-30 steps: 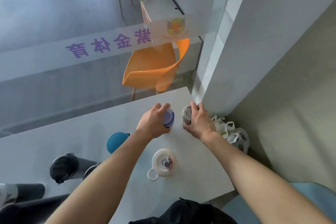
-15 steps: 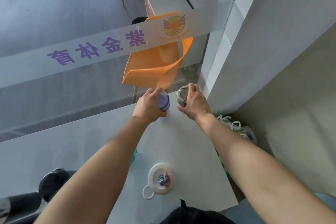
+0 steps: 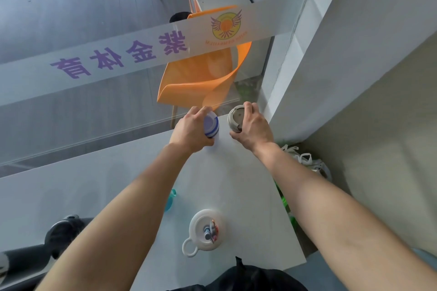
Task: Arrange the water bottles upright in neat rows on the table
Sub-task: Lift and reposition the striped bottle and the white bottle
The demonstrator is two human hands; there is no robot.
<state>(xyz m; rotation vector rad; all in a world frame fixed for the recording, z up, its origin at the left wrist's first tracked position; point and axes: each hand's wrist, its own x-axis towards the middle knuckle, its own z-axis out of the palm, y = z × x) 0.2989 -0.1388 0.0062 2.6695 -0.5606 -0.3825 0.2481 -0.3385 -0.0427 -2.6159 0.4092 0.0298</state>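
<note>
My left hand (image 3: 190, 128) grips an upright white bottle with a blue-ringed lid (image 3: 211, 124) at the far right corner of the grey table (image 3: 238, 186). Right beside it, my right hand (image 3: 254, 128) is wrapped around a grey-lidded bottle (image 3: 235, 117), also upright. Closer to me stands a white bottle with a loop handle (image 3: 205, 231). A teal bottle (image 3: 172, 198) peeks out from behind my left forearm. A black bottle (image 3: 62, 234) lies on its side at the lower left.
A glass partition with a frosted band (image 3: 118, 59) runs along the table's far edge, with an orange chair (image 3: 203, 78) behind it. A white wall (image 3: 343, 54) rises on the right. White bags (image 3: 305, 160) lie on the floor past the table's right edge. A black bag (image 3: 241, 279) sits at the near edge.
Both hands have carried their bottles away from me towards the table's far right corner. The view has shifted forward, so the other bottles now appear lower.
</note>
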